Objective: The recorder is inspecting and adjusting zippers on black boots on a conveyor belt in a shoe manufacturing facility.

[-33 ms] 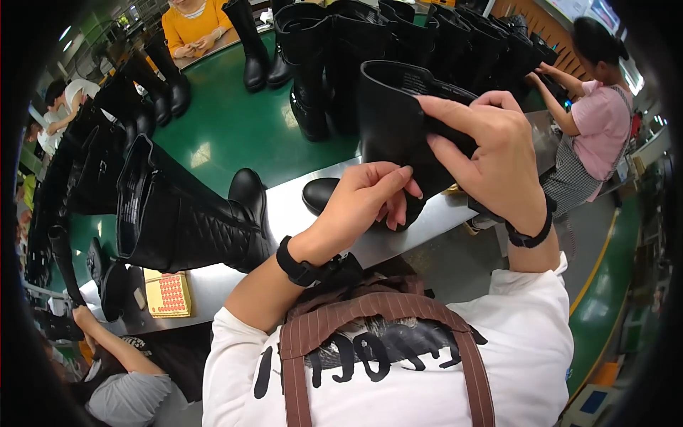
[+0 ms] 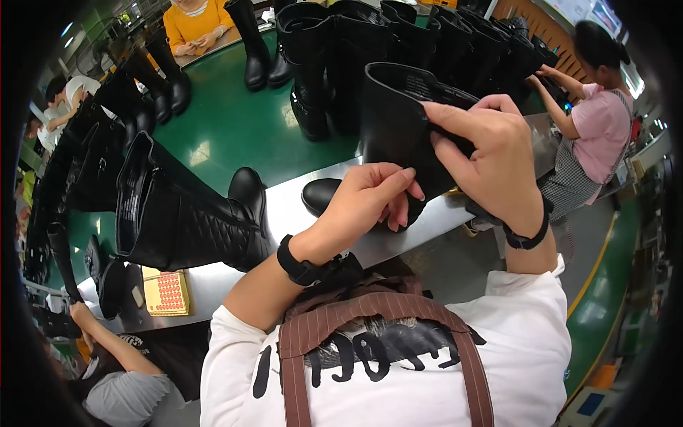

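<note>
A tall black boot (image 2: 391,124) stands in front of me with its toe pointing left and its open top tilted toward me. My right hand (image 2: 491,153) grips the upper edge of its shaft, thumb and forefinger closed on the leather. Low against the shaft's side, my left hand (image 2: 373,196) is closed in a pinch; whatever lies between the fingertips is too small or hidden to make out. To the left, another black boot (image 2: 188,206) with a quilted panel leans over on the metal table edge (image 2: 284,220), its opening facing left.
Many black boots (image 2: 334,64) crowd the far side of the green tabletop (image 2: 220,128). At left lies a yellow card box (image 2: 166,292) with red dots. Co-workers sit or stand around: one in pink (image 2: 601,128) at right, one in orange (image 2: 196,32) at the back.
The boot's top edge and my right thumb have shifted very slightly right and down. My left hand stays at the shaft's side.
</note>
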### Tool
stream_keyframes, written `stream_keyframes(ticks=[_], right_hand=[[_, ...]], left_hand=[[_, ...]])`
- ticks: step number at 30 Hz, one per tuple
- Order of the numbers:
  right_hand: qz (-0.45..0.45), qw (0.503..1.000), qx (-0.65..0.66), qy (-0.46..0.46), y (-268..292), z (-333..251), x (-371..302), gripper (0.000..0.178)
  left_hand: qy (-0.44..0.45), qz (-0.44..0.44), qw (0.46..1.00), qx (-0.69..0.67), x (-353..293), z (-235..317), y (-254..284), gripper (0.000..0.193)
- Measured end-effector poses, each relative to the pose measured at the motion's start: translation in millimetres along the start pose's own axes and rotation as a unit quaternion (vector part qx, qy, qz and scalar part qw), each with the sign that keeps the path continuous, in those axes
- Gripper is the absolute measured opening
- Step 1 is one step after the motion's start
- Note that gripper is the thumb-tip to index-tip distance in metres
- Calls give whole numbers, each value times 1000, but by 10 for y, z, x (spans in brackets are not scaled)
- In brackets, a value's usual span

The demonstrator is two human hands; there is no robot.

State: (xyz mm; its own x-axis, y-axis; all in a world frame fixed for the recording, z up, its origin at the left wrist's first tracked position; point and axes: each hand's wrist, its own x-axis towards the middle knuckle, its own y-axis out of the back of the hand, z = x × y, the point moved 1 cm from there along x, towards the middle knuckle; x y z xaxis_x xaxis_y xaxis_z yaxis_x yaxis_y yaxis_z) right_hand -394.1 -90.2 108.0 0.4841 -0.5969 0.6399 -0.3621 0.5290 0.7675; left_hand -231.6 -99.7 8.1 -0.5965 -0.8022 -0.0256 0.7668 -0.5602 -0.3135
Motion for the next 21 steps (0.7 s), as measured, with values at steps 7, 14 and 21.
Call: stream_keyframes(ticks=[7, 14, 21], right_hand=[[22, 996, 90, -9, 157, -11, -1, 50], [212, 919, 319, -89, 216, 533, -285, 94], [-251, 838, 413, -253, -1114, 415, -1300, 84]], left_hand=[[25, 1, 999, 29, 39, 54, 0, 34], [10, -4, 1000, 2, 17, 3, 10, 34], [15, -27, 999, -14, 3, 147, -128, 33]])
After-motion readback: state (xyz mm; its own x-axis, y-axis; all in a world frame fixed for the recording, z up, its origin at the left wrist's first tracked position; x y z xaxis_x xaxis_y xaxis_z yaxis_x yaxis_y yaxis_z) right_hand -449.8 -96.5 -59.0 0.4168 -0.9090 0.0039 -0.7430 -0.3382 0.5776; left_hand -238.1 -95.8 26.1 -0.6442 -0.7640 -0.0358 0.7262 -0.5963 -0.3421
